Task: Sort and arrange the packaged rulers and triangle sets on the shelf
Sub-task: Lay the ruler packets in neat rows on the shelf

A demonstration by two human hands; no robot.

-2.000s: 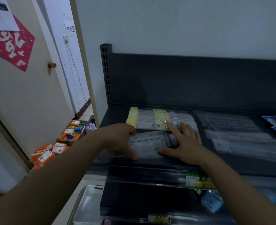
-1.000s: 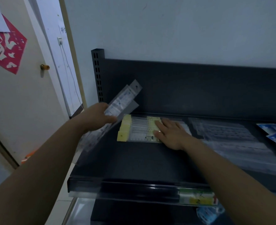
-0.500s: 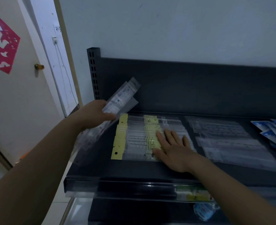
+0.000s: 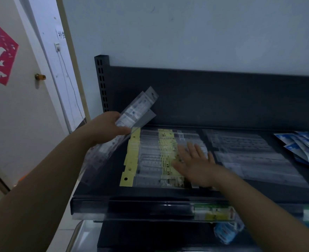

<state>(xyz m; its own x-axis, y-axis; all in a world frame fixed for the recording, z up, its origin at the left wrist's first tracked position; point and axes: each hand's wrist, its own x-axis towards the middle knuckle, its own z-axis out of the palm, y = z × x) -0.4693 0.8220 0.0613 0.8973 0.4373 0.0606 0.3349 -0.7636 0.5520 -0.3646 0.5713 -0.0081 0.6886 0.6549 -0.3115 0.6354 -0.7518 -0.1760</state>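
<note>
Left hand clamps slick ruler packs, right hand flat, fingers apart, on the yellow-tagged row — a shove could scatter it.

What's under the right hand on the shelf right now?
The right hand is spread flat on the fanned row of yellow-tagged ruler packs, which lie on the dark shelf. The hand hides part of their right halves.
</note>
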